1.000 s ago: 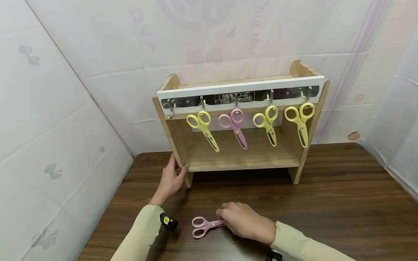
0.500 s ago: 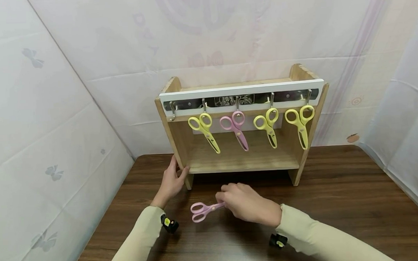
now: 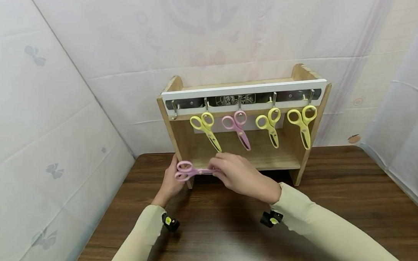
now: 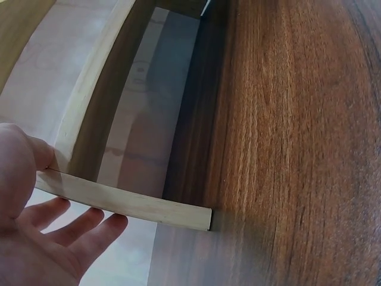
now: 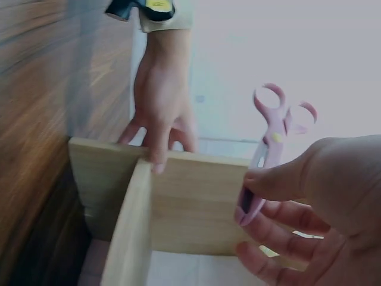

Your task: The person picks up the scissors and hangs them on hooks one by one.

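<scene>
My right hand (image 3: 243, 178) pinches pink scissors (image 3: 194, 171) by the blade end, handle loops pointing left. In the head view they cross in front of the rack's lower left corner. The right wrist view shows the scissors (image 5: 274, 138) between thumb and fingers, loops up. With the thumb on the front edge and fingers along the outer face, my left hand (image 4: 44, 238) grips the left side panel (image 4: 131, 204) of the wooden rack (image 3: 261, 155). Yellow scissors (image 3: 206, 127), another pink pair (image 3: 238, 126) and two more yellow pairs hang from hooks on the rack's front.
A white rail (image 3: 242, 89) with a metal strip and several hooks spans the rack's top front. Its leftmost hook (image 3: 174, 112) is left of the hanging scissors. The rack stands on a dark wooden table (image 3: 230, 237), with patterned white sheeting (image 3: 130, 52) behind and at the sides.
My right hand has lifted the pink scissors off the table and carried them forward and up towards the rack's lower left. The left hand has stayed on the side panel.
</scene>
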A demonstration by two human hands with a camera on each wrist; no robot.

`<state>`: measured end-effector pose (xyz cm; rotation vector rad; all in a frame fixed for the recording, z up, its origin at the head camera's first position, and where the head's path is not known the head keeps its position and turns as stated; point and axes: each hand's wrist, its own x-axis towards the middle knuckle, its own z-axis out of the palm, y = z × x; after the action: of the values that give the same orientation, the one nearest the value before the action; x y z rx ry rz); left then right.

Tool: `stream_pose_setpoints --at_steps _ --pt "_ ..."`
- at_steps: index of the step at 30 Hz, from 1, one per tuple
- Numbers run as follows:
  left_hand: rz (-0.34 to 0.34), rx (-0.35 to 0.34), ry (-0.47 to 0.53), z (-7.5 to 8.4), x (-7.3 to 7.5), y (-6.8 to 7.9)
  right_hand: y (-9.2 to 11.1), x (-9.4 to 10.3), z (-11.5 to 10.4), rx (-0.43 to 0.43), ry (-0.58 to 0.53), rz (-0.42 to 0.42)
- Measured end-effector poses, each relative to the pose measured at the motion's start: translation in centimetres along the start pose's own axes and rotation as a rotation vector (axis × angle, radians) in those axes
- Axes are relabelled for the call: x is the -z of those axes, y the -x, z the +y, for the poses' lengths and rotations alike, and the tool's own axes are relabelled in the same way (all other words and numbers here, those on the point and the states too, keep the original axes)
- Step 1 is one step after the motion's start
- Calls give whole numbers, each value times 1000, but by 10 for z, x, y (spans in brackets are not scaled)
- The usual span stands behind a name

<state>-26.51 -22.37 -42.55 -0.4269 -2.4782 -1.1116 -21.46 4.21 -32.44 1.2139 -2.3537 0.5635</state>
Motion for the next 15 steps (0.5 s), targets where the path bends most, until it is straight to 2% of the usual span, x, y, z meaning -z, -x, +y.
stream_pose_setpoints --at_steps 2,7,11,15 --pt "6 10 -10 0 -1 1 -7 2 -3 -12 -26 37" --pt "-19 62 84 2 -1 1 -21 3 -11 -15 -70 137" --pt "-29 42 137 2 -1 -1 -33 4 -15 -24 -105 207" --pt "-30 28 148 1 -1 -2 -44 6 -19 -42 -143 252"
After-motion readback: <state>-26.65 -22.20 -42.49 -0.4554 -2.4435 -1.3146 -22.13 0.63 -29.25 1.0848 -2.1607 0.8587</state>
